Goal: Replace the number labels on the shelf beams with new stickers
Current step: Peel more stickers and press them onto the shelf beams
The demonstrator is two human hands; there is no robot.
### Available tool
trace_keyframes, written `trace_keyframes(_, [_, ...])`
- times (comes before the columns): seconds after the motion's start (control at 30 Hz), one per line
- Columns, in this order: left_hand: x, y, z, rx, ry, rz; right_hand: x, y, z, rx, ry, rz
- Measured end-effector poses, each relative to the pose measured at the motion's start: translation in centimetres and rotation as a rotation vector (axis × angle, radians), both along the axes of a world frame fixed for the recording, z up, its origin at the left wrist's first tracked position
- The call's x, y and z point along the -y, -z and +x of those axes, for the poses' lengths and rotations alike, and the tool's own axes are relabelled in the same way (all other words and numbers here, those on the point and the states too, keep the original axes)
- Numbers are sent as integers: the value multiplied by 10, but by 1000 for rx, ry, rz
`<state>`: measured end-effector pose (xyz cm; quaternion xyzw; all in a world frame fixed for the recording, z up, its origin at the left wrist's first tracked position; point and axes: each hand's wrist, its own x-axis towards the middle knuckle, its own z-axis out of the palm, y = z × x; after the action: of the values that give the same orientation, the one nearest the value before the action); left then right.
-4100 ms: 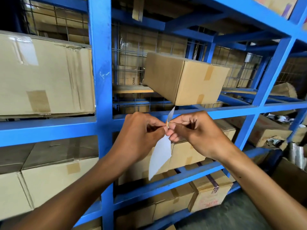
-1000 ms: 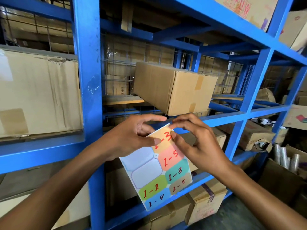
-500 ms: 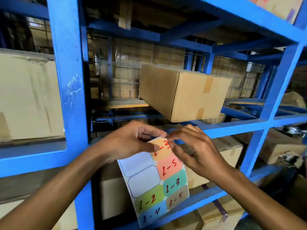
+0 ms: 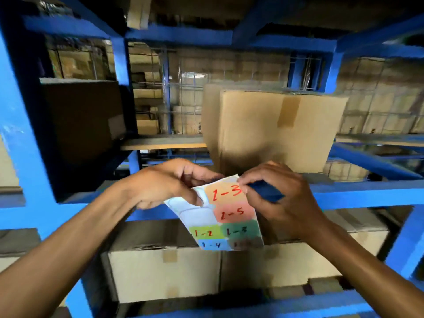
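The left hand (image 4: 165, 184) pinches the upper left part of a white sticker sheet with coloured hand-numbered labels (image 4: 226, 214), thumb on the face of the sheet and the other fingers curled behind it. The right hand (image 4: 277, 198) comes in from the lower right, fingertips (image 4: 243, 180) curled onto the sheet's top right corner at the orange label marked 1-3 (image 4: 226, 192); whether they have lifted its edge cannot be told through the blur. Both forearms rise from the lower corners and meet at the sheet, wrists bent slightly inward. The sheet hangs free below the hands, its lower end tilted to the right; labels 1-5, 1-2, 1-3 and 1-4 read downward, and the left column's upper cells are blank white.

Just behind the hands runs the blue horizontal steel shelf beam (image 4: 367, 193), level with the knuckles, its front face bare to the right of the right hand. A blue upright post (image 4: 20, 157) stands at the left edge. Under the beam sit pale cardboard cartons (image 4: 165, 274). On the shelf above it, a brown taped cardboard box (image 4: 275, 129) stands close behind the hands, with open room to its left as far as a dark shadowed carton (image 4: 82, 120). Beyond, wire mesh (image 4: 188, 88) and more stacked boxes.
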<state>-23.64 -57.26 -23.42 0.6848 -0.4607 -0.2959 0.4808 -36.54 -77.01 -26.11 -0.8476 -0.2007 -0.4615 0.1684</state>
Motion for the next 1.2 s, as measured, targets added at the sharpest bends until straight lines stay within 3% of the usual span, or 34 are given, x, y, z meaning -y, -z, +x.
trace_keyframes(0.2, [36,-9,-7,-45,-11,-87,42,-4,5,26,-23,-33])
trace_keyframes(0.37, [59,-14,-22,67,-20,-95,60,-8,17,61,-76,-117])
trace_keyframes(0.7, [61,-16,-23,40,-112,-93,69,-9,21,136,-139,-109])
trace_keyframes(0.9, [55,-22,-20,112,-197,-61,60,-16,12,137,-185,5])
trace_keyframes(1.07, [51,-28,-22,274,-297,-30,47,-31,-3,36,-303,358])
trace_keyframes(1.2, [50,-32,-27,422,-313,-9,46,-51,-7,33,-286,423])
